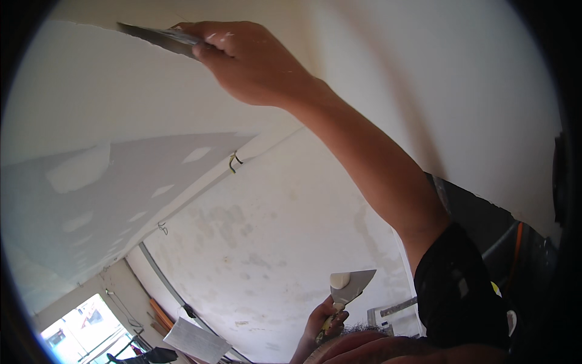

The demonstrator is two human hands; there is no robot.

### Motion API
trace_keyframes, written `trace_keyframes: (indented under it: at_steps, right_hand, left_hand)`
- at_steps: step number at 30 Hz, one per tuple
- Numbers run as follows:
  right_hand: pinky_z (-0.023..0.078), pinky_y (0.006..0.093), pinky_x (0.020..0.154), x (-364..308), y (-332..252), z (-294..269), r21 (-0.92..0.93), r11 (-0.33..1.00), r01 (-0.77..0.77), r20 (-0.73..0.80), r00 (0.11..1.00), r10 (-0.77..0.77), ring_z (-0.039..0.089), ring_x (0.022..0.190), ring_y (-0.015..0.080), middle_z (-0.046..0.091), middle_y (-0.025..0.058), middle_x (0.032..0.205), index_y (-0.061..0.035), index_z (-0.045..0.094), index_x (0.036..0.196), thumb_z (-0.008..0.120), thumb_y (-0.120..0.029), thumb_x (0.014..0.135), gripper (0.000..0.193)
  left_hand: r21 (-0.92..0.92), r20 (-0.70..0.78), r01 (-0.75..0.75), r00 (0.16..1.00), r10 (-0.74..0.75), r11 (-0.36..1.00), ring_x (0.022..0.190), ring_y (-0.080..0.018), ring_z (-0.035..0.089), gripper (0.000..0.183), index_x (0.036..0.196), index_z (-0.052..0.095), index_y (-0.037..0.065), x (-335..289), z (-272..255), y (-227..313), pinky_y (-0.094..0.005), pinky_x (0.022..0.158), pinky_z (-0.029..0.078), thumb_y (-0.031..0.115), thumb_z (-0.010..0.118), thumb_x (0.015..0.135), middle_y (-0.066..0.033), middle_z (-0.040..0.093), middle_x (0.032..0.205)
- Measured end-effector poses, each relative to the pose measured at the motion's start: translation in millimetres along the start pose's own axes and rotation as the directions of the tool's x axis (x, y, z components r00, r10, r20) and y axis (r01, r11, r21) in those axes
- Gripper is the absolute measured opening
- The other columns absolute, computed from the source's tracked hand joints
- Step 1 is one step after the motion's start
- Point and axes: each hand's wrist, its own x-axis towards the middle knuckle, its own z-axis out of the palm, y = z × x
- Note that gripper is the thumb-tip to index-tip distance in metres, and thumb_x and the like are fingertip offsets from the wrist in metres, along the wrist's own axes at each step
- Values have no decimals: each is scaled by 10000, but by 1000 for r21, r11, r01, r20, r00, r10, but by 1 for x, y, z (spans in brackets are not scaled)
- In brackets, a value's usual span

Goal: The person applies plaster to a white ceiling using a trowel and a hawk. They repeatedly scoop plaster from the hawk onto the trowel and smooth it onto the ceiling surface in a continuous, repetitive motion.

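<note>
My right hand (pixel 233 57) is raised against the pale ceiling surface at the upper left, closed around a filling knife. The broad, thin blade (pixel 160 39) of this knife is seen nearly edge-on and lies along the surface; its handle is hidden in my fist. Low in the middle, my left hand (pixel 327 321) grips a putty knife (pixel 361 285) by its light handle, blade pointing up. A lump of off-white filler (pixel 340 281) sits on that blade. Well apart from each other, the two tools do not touch.
Grey plasterboard (pixel 139 164) with white filler patches slopes away on the left. Loose wires (pixel 234 161) hang where it meets the blotchy white wall (pixel 273 224). A bright window (pixel 85 330), a metal post (pixel 160 273) and a pale panel (pixel 197 341) stand lower left.
</note>
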Motion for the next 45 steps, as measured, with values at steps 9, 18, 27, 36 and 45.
trace_keyframes:
  at_steps: [9, 18, 27, 36, 45]
  right_hand:
    - [493, 445, 875, 25, 46, -29, 7, 998, -65, -127, 990, 66, 651, 994, 321, 677, 181, 1093, -13, 518, 1339, 430, -151, 1082, 305]
    - [491, 493, 894, 62, 117, -6, -51, 994, -94, -161, 983, 84, 660, 1026, 366, 681, 231, 1098, 7, 546, 1289, 435, -136, 1069, 285]
    - [495, 490, 958, 66, 158, 6, -127, 988, -86, -206, 977, 59, 632, 1131, 401, 655, 266, 1210, 3, 528, 1346, 442, -145, 1066, 327]
    - [473, 494, 1032, 66, 166, 10, -98, 995, -31, -214, 977, 9, 603, 1212, 413, 635, 269, 1283, -4, 529, 1374, 478, -110, 1045, 350]
    - [465, 482, 1052, 73, 173, 21, -98, 995, -5, -213, 977, -16, 589, 1236, 417, 626, 269, 1315, -5, 530, 1379, 481, -92, 1026, 367]
  left_hand:
    - [41, -73, -21, 997, 24, 999, 478, -128, 413, 657, 1559, 254, 117, 0, 13, -3, -236, 373, 404, 95, 450, 932, -133, 516, 790]
    - [-4, -77, -77, 994, 76, 997, 500, -146, 402, 630, 1537, 276, 107, 3, -3, -9, -253, 370, 400, 82, 452, 934, -134, 506, 794]
    - [1, -25, -93, 995, 93, 996, 486, -140, 383, 639, 1537, 282, 102, 7, -15, -11, -247, 370, 407, 74, 445, 920, -139, 505, 800]
    - [-35, -4, -94, 996, 93, 995, 532, -139, 411, 623, 1528, 296, 125, 6, -25, -12, -238, 365, 400, 85, 448, 925, -141, 516, 842]
    - [-40, -113, -126, 986, 121, 991, 501, -135, 401, 676, 1574, 249, 174, 5, -30, -13, -236, 363, 410, 103, 440, 929, -142, 514, 837]
